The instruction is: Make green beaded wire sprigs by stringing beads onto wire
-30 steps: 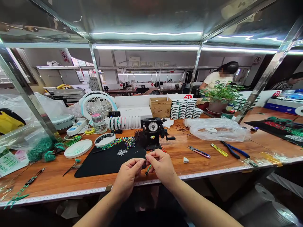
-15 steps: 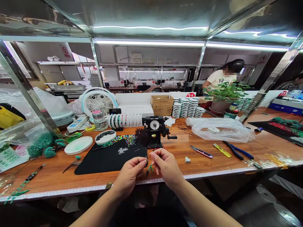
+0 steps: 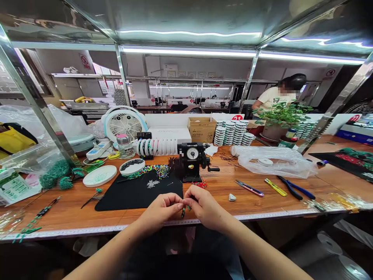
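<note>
My left hand [image 3: 163, 210] and my right hand [image 3: 202, 206] meet at the fingertips over the table's front edge. Both are closed in a pinch on a small green-and-black beaded cord [image 3: 183, 213], whose lower end hangs below the fingers. The rest of the cord is hidden by them. Just behind lies a black mat [image 3: 125, 198] with a pile of small silvery pieces [image 3: 152, 183] and many coloured beads [image 3: 160, 170]. A black hand-cranked winding machine [image 3: 190, 165] with a dial and a row of white spools [image 3: 163, 147] stands beyond my hands.
Scissors [image 3: 249, 188], a yellow tool [image 3: 275, 187] and blue-handled pliers [image 3: 295, 187] lie on the right. White dishes [image 3: 100, 176] and a fan [image 3: 125, 122] stand on the left. A plastic bag [image 3: 276, 165] and stacked spools [image 3: 229, 132] are behind. Across the bench stands a person [image 3: 275, 97].
My fingertips have come together; before, they were slightly apart with the cord between them. The whole view has shifted slightly, with things on the table appearing a little farther right.
</note>
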`<action>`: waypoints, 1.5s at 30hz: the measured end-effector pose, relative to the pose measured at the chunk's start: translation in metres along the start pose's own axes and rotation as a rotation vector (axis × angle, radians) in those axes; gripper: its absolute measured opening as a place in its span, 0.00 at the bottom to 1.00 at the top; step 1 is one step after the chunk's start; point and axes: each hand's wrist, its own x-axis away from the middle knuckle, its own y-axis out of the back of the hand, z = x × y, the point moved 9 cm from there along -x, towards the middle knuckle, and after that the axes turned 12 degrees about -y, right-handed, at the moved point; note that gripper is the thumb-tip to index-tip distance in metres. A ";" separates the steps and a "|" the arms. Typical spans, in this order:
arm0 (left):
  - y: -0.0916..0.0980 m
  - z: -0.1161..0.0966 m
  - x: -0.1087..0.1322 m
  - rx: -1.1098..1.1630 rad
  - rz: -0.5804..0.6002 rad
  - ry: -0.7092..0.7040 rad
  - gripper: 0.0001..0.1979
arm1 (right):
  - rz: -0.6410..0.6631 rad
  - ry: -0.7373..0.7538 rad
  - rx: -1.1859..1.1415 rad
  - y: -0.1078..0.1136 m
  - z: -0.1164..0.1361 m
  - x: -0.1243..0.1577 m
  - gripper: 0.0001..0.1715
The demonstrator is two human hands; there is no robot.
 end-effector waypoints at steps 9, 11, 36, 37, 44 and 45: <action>-0.003 0.008 0.007 0.084 -0.139 -0.035 0.12 | -0.137 -0.220 -0.057 -0.010 -0.025 0.001 0.11; -0.001 0.003 0.008 -0.029 -0.167 -0.077 0.11 | -0.170 -0.227 -0.026 -0.010 -0.025 0.002 0.10; -0.006 0.021 0.008 0.479 -0.234 0.054 0.09 | -0.057 -0.364 -0.937 -0.030 -0.050 0.005 0.15; -0.006 0.021 0.008 0.472 -0.227 0.057 0.09 | -0.044 -0.369 -0.962 -0.031 -0.048 0.004 0.15; -0.007 0.020 0.006 0.469 -0.195 0.062 0.09 | 0.108 -0.329 -0.994 -0.036 -0.043 0.001 0.15; -0.007 0.020 0.006 0.475 -0.190 0.064 0.09 | 0.141 -0.312 -0.972 -0.036 -0.043 0.000 0.14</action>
